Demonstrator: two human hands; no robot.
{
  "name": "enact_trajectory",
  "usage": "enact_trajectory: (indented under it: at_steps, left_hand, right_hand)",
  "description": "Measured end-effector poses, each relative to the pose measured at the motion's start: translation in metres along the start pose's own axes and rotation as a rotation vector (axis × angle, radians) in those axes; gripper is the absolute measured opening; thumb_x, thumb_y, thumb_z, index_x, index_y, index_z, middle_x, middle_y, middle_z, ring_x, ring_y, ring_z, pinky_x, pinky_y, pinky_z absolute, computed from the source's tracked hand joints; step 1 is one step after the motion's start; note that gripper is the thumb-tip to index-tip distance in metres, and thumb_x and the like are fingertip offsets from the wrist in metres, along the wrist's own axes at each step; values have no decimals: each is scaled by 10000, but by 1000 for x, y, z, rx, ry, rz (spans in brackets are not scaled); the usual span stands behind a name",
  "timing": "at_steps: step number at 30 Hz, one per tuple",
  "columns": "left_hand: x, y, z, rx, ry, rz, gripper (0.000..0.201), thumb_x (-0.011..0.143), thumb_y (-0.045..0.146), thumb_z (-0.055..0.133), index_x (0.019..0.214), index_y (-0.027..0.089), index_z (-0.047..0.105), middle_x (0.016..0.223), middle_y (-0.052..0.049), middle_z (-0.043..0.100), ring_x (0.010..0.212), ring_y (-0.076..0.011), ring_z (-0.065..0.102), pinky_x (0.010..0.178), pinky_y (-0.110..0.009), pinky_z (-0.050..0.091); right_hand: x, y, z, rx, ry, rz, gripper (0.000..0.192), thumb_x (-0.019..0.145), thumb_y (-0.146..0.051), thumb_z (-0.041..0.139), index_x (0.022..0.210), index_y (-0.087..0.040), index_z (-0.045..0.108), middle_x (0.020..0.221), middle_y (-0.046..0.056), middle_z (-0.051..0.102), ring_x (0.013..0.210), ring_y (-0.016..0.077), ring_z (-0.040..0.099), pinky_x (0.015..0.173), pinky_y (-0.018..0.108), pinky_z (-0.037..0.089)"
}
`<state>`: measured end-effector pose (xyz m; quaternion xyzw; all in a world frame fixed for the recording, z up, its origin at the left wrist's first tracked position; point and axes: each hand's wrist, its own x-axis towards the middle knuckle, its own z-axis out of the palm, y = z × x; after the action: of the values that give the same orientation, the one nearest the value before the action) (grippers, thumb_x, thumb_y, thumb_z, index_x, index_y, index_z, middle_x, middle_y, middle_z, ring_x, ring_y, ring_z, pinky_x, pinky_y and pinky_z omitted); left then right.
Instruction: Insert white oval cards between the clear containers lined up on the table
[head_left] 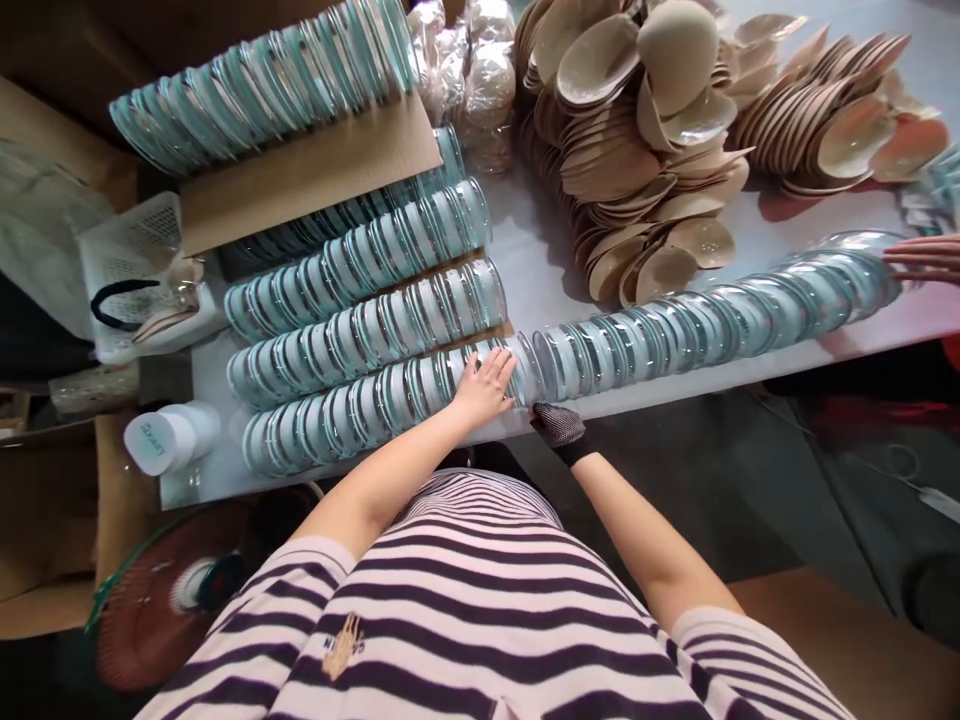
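Note:
Rows of clear round plastic packs with pale teal inserts lie edge-on across a white table (532, 260). My left hand (486, 388) rests with fingers spread on the right end of the nearest row (360, 410). My right hand (559, 428), in a dark mesh glove, sits at the table's near edge, touching the left end of a long row of packs (712, 320) that runs off to the right. Whether it grips a pack I cannot tell.
Beige foam cups are heaped at the back (637, 140). Cardboard sheets (307, 170) separate stacked rows. A white basket (139, 270) and a white bottle (161, 440) stand at the left. Another person's fingers (926, 258) touch the long row's far end.

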<state>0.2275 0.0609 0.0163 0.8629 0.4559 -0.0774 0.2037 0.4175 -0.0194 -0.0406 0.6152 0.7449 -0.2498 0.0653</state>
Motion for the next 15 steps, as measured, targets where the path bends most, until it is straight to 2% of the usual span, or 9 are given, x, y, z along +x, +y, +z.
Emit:
enact_trajectory:
  at_steps: [2,4,5,6,7,9,11,13,15]
  left_hand:
    - [-6,3,-24,-200,36,-36,697,903,362,562,1530,137,354,1628,-165,272,1519,-298,214,1234,-545,126]
    - [-27,5,-63,-571,137,-1,561,908,359,545,1443,195,500,1506,-155,475,1403,-280,427,1175,-477,323]
    - [-45,5,-86,-808,195,79,461,925,375,515,1360,238,587,1354,-130,608,1253,-251,567,1082,-422,442]
    - [-67,5,-109,-1047,177,196,378,912,427,540,1226,270,679,1125,-100,707,1021,-236,674,912,-380,546]
    - [-93,5,-133,-1239,131,297,318,886,468,579,1093,285,737,954,-80,727,855,-226,698,775,-351,573]
    - [-148,5,-172,-1438,151,416,276,789,565,663,816,309,762,712,-47,684,643,-195,675,592,-295,541]
    - [-196,6,-196,-1547,116,581,291,729,600,683,644,323,712,627,-29,646,564,-169,658,497,-267,483]
    - [-228,6,-207,-1618,-4,750,303,727,560,644,551,314,648,633,-22,645,540,-150,645,457,-270,444]
    - [-248,-1,-212,-1646,-146,825,292,690,477,614,473,289,559,625,-12,631,531,-148,625,452,-283,435]
  right_hand:
    - [-6,0,6,49,65,34,358,954,-339,464,1188,-181,685,1065,124,752,943,258,723,746,306,504]
    - [-16,-2,8,91,116,52,385,958,-341,443,1223,-173,666,1076,123,751,959,256,725,764,312,524]
    - [-20,-5,9,109,132,50,381,958,-326,429,1207,-171,672,1078,120,751,964,253,726,776,314,532]
    - [-24,-9,9,124,143,38,370,955,-307,420,1174,-169,684,1077,117,752,964,249,728,786,316,540]
    - [-27,-14,9,137,150,18,359,949,-290,414,1135,-169,697,1072,114,753,957,247,730,794,318,547]
    - [-27,-29,6,157,153,-49,340,937,-271,414,1068,-174,712,1044,105,760,923,241,736,794,321,558]
    - [-19,-51,2,171,151,-143,330,930,-263,416,1044,-186,716,1022,95,764,907,230,738,800,315,564]
    - [-5,-79,-6,178,147,-249,330,933,-262,413,1042,-201,718,1006,87,765,915,218,735,823,307,563]
    - [13,-109,-14,177,142,-347,339,941,-271,406,1046,-203,721,1003,89,765,933,212,731,845,301,558]
